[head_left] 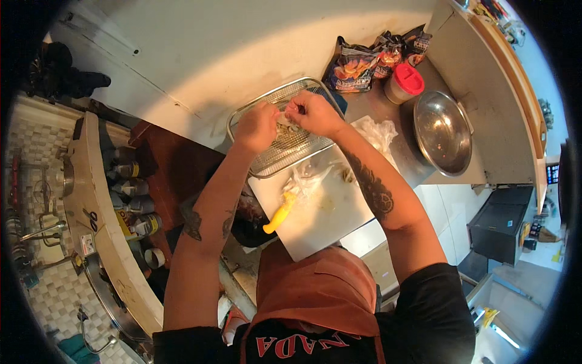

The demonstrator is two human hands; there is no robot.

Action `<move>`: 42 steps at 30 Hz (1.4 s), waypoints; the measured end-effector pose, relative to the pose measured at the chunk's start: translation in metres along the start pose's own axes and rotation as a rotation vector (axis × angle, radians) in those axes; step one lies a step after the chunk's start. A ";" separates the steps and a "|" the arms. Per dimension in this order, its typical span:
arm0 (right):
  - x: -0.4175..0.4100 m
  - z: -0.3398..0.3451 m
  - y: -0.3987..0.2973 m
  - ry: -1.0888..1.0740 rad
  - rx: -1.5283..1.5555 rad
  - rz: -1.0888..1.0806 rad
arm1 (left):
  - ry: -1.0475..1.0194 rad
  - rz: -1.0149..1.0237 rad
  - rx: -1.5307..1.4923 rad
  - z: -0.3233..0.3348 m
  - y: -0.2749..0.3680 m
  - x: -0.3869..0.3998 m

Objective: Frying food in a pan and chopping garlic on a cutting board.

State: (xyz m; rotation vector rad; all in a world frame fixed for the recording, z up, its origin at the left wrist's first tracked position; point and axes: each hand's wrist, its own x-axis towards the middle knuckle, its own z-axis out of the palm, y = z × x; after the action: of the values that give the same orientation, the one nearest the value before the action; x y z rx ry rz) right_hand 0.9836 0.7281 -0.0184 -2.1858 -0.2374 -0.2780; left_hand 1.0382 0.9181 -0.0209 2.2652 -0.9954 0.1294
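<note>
Over a wire mesh basket (273, 161) with a metal rim, my left hand (258, 128) and my right hand (313, 114) meet at the fingertips. Both pinch a small pale piece of food (283, 119), partly hidden by the fingers. More pale, wet-looking food pieces (288, 133) lie in the basket below; their kind is hard to tell. The basket's near edge overlaps a white cutting board (318, 232). On the board rest a yellow-handled tool (279, 216), its far end at a crumpled clear plastic bag (309, 179), and a small dark scrap (348, 175) beside my right forearm.
A steel bowl (443, 132) stands at the right of the counter, near a red-lidded container (404, 84). Black printed food bags (352, 66) lean on the back wall. Another plastic bag (379, 136) lies beyond my right forearm. Bottles (148, 224) fill a shelf at left.
</note>
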 end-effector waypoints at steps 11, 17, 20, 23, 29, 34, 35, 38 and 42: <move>0.002 0.002 -0.005 -0.037 0.296 0.176 | -0.084 -0.281 -0.332 0.000 0.010 0.007; 0.005 -0.001 -0.007 0.029 0.369 0.188 | 0.128 -0.166 -0.427 -0.006 0.022 0.011; 0.006 -0.002 -0.011 0.111 0.351 0.264 | -0.065 -0.317 -0.481 -0.013 0.017 0.014; 0.002 -0.006 -0.009 0.220 0.451 0.241 | 0.028 -0.334 -0.723 -0.008 0.018 0.013; -0.004 -0.006 -0.011 -0.010 0.443 0.260 | 0.057 -0.303 -0.621 -0.005 0.024 0.008; -0.004 -0.009 -0.009 -0.110 0.414 0.230 | -0.055 -0.444 -0.918 -0.015 0.028 -0.002; -0.005 -0.010 -0.007 -0.114 0.415 0.228 | -0.051 -0.446 -0.918 -0.017 0.028 -0.003; -0.015 -0.017 -0.003 -0.015 0.296 0.019 | 0.029 -0.456 -0.696 -0.024 0.020 -0.022; -0.055 -0.044 0.021 0.375 0.223 0.180 | 0.746 -0.333 -0.228 -0.039 -0.018 -0.091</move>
State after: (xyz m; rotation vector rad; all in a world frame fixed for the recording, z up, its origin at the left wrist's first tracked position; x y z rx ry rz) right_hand 0.9315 0.6760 -0.0246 -1.8783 0.1321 -0.5250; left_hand 0.9927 1.0072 -0.0303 1.8922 -0.2240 0.6259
